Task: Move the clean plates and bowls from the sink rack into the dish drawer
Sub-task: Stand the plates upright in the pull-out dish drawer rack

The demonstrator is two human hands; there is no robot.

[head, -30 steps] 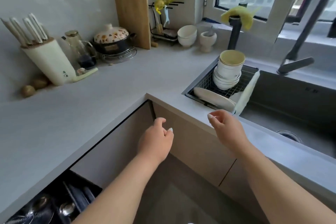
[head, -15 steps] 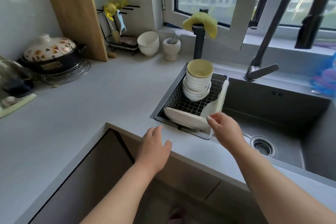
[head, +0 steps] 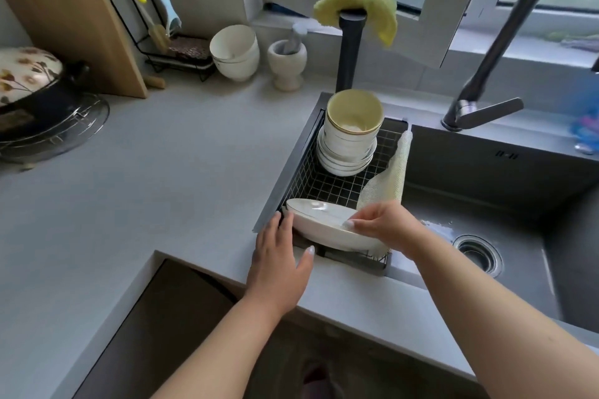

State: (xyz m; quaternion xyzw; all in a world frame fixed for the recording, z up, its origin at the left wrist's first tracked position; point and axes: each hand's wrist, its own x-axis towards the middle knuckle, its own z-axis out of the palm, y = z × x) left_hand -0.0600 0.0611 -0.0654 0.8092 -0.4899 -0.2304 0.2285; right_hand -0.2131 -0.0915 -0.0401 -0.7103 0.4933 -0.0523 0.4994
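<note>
A black wire rack (head: pixel 327 186) sits in the left end of the sink. At its front edge leans a white plate (head: pixel 321 225), tilted on its side. My right hand (head: pixel 382 227) pinches the plate's right rim. My left hand (head: pixel 280 256) is spread open at the plate's left edge, fingertips touching or nearly touching it. At the back of the rack stands a stack of white bowls (head: pixel 348 146), the top one cream-yellow inside. The dish drawer is out of view.
A mesh cloth (head: pixel 390 178) hangs over the rack's right side. The sink basin (head: pixel 492 204) with its drain and black faucet (head: pixel 479 107) lies to the right. On the counter stand two white bowls (head: pixel 235 53), a mortar (head: pixel 287 61), a cutting board (head: pixel 74 13) and a pot (head: pixel 29 81).
Both hands moved forward from the counter edge to the plate. The right hand closed on its rim and the left reached its left edge. The view shifted toward the sink.
</note>
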